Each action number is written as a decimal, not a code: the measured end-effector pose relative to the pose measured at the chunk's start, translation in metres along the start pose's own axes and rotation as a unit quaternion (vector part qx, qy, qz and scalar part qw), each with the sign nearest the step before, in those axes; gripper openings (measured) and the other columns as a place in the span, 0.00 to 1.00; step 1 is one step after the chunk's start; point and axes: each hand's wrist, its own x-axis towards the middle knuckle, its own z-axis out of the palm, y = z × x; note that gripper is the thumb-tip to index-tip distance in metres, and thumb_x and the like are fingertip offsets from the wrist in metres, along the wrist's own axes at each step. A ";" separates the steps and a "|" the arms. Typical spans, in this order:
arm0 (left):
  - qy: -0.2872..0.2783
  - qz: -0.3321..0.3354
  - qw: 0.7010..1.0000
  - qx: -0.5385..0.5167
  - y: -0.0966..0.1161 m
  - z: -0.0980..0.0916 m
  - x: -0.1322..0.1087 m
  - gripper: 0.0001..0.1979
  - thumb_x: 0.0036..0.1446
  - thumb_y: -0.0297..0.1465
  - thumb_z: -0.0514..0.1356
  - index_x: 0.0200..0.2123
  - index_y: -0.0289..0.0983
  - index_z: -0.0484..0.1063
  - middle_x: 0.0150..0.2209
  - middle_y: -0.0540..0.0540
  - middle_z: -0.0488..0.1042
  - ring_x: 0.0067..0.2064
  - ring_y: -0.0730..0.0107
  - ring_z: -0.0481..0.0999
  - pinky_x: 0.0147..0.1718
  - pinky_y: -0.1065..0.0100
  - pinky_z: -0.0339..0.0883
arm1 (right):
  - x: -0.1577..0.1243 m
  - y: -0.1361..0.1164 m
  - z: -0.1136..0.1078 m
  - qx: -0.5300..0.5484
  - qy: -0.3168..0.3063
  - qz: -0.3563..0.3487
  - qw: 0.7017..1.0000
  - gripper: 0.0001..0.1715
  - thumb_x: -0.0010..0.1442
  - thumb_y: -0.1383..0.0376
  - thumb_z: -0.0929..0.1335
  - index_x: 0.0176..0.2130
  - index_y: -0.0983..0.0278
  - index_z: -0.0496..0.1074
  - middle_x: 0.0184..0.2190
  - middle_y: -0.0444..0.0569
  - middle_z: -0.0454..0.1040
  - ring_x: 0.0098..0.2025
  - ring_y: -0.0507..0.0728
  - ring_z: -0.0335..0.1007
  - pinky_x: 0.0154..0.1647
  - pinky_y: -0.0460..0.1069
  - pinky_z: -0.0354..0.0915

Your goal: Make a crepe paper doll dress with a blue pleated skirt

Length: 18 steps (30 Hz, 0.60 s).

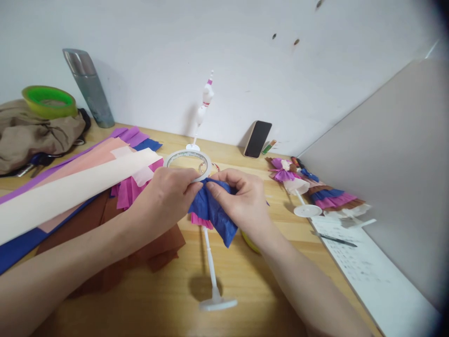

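Observation:
My left hand [168,194] and my right hand [242,199] meet over the middle of the wooden desk [245,276]. Both pinch a piece of blue crepe paper [213,213] wrapped on a small white mannequin stand [213,281], whose base rests near the front edge. A pink ruffle [200,221] shows under the blue paper. A roll of white tape [187,161] lies just behind my left fingers, touching them.
Sheets of cream, pink, purple, blue and brown paper [70,192] lie at the left. A bare white mannequin [201,114] stands by the wall, with a phone [257,139] leaning beside it. Dressed paper dolls [315,192] lie at the right by a grey panel. A flask [89,89] and bag [31,133] sit far left.

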 end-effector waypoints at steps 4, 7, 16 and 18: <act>0.002 -0.004 1.000 -0.005 0.000 -0.001 0.000 0.11 0.56 0.25 0.55 0.25 0.34 0.75 0.17 0.54 0.64 0.22 0.77 0.60 0.23 0.73 0.52 | -0.003 -0.003 0.002 -0.047 0.018 -0.029 0.998 0.07 0.55 0.68 0.67 0.28 0.64 0.75 0.25 0.45 0.77 0.27 0.52 0.71 0.30 0.47 0.65; 0.002 -0.013 1.000 -0.010 0.001 -0.001 0.000 0.11 0.56 0.25 0.55 0.26 0.34 0.76 0.17 0.54 0.64 0.22 0.77 0.60 0.24 0.73 0.52 | -0.004 -0.005 0.003 -0.071 0.022 -0.045 0.996 0.07 0.55 0.69 0.67 0.28 0.63 0.75 0.25 0.45 0.77 0.26 0.52 0.70 0.30 0.47 0.65; -0.006 -0.031 0.999 -0.031 0.001 -0.002 0.000 0.12 0.56 0.25 0.54 0.29 0.34 0.78 0.16 0.53 0.66 0.21 0.75 0.63 0.24 0.71 0.54 | -0.006 -0.005 0.003 -0.086 0.014 -0.064 0.994 0.08 0.55 0.69 0.67 0.27 0.63 0.75 0.23 0.44 0.76 0.24 0.50 0.68 0.28 0.45 0.63; -0.006 -0.034 0.999 -0.034 0.000 -0.003 0.000 0.11 0.56 0.26 0.55 0.27 0.35 0.77 0.15 0.53 0.66 0.21 0.75 0.63 0.24 0.71 0.54 | -0.004 -0.004 0.000 -0.067 0.011 -0.047 0.997 0.06 0.55 0.68 0.67 0.27 0.64 0.74 0.24 0.44 0.76 0.26 0.51 0.69 0.29 0.46 0.64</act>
